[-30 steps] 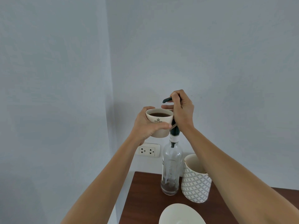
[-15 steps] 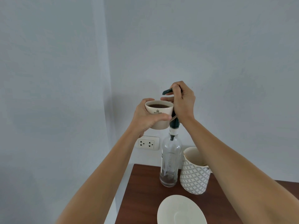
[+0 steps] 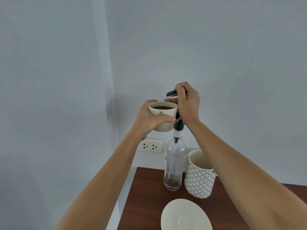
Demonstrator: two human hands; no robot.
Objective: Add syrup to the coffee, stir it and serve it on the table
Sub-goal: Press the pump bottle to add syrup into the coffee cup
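My left hand (image 3: 149,120) holds a cream coffee cup (image 3: 163,116) in the air; dark coffee fills it. The cup sits just under the dark green pump spout (image 3: 171,93) of a clear glass syrup bottle (image 3: 174,165), which stands on the brown table (image 3: 146,193) with only a little brown syrup at its bottom. My right hand (image 3: 187,103) is closed over the pump head, and a thin wooden stirrer shows under its palm. A small drop hangs at the spout tip.
A white patterned ceramic jar (image 3: 199,176) stands right of the bottle. A white saucer (image 3: 186,216) lies at the table's near edge. A wall socket (image 3: 151,145) is behind, and the wall corner runs close on the left.
The view has tilted downward a little, so hands, cup and bottle sit higher in frame. The pump head appears slightly raised from the cup rim; both grips are unchanged.
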